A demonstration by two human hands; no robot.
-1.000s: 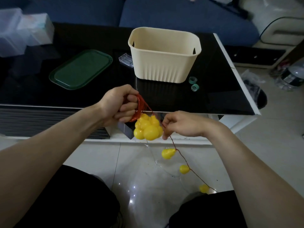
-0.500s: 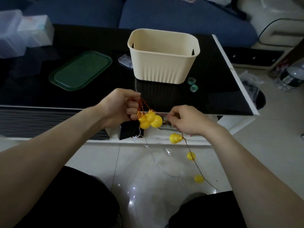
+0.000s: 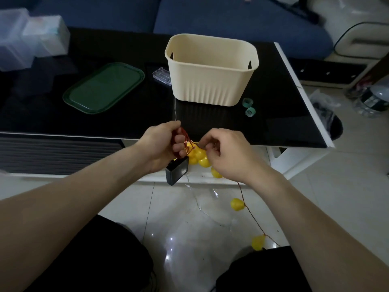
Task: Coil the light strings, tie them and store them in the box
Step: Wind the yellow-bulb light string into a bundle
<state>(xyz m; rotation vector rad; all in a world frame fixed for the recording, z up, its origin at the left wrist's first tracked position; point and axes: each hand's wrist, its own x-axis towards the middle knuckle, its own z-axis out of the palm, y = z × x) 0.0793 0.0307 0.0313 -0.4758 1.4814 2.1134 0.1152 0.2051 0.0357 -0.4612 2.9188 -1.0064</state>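
Both hands (image 3: 162,144) (image 3: 228,153) pinch light string (image 3: 196,154).

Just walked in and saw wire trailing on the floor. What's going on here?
A person is coiling a light string. The left hand grips the red wire loops with bunched yellow bulbs; the right hand pinches the wire beside them. More bulbs hang toward the floor. The box waits on the table.

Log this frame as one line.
step: coiling | left hand: grips red wire coil | right hand: pinches wire by yellow bulbs | tail: hanging | cream basket: nothing visible inside
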